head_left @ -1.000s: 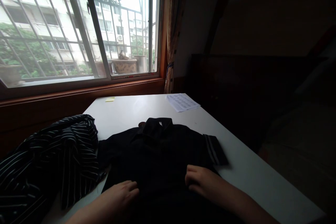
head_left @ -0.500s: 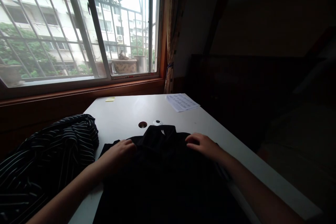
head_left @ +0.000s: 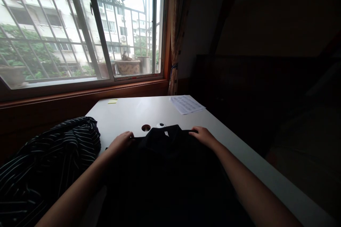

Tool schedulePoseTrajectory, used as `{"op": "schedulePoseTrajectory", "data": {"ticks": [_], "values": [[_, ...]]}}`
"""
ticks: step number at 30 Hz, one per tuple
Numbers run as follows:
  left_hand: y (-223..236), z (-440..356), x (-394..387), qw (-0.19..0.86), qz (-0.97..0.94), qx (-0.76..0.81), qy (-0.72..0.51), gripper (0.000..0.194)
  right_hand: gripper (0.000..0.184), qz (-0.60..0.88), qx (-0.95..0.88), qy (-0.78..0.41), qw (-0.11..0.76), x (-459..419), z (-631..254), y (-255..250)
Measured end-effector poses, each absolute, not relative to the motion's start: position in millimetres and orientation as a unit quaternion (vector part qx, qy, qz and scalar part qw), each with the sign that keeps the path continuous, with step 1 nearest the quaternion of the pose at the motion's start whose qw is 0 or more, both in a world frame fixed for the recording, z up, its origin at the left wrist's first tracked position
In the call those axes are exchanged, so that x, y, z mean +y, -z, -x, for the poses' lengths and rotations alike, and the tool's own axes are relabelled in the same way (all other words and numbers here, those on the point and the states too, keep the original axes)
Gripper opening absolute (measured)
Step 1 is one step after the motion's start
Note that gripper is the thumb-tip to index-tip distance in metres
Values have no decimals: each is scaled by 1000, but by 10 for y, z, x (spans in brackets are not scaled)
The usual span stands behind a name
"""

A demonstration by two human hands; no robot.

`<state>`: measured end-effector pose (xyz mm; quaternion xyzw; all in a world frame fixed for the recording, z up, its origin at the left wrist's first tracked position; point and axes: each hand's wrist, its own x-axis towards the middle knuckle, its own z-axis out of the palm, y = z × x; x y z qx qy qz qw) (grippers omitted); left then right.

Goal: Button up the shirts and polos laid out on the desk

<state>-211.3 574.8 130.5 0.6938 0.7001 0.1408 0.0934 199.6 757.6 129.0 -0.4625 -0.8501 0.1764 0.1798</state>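
Note:
A black collared shirt (head_left: 165,177) is spread over the white table (head_left: 133,111), its collar toward the window and a small pale label inside the neck. My left hand (head_left: 121,142) grips the shirt's left shoulder edge, fingers closed on the cloth. At the opposite shoulder, my right hand (head_left: 204,136) pinches the fabric between thumb and fingers. The shoulder line between both hands looks pulled fairly straight. The lower part of the shirt is too dark to make out in detail.
Dark striped cloth (head_left: 61,149) lies heaped at the left. Printed sheets (head_left: 187,104) and a yellow sticky note (head_left: 112,101) rest at the far end. A round hole (head_left: 146,127) and a small white round object (head_left: 161,125) sit just beyond the collar. A barred window (head_left: 128,25) stands behind.
Both hands have moved slightly away from me and closed on the shirt's shoulders. The shoulder edge is now straighter, and the collar has shifted a little to the right.

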Motion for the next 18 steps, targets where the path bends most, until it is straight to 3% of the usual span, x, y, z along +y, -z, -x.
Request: {"op": "schedulePoseTrajectory", "data": {"ticks": [6, 10, 14, 18], "values": [[-1236, 2177, 5673, 33, -661, 735, -146, 17, 14, 461, -857, -126, 191, 7562, -2003, -1134], [-1326, 1951, 5630, -15, -726, 674, -137, 34, 33, 415, -881, -73, 216, 7452, -1849, -1111], [-1417, 1727, 5677, 28, -784, 606, -130, 52, 47, 350, -910, -97, 200, 7347, -1651, -1171], [-1446, 1615, 5838, 61, -808, 575, -118, 44, 33, 325, -924, -108, 169, 7283, -1442, -1212]]}}
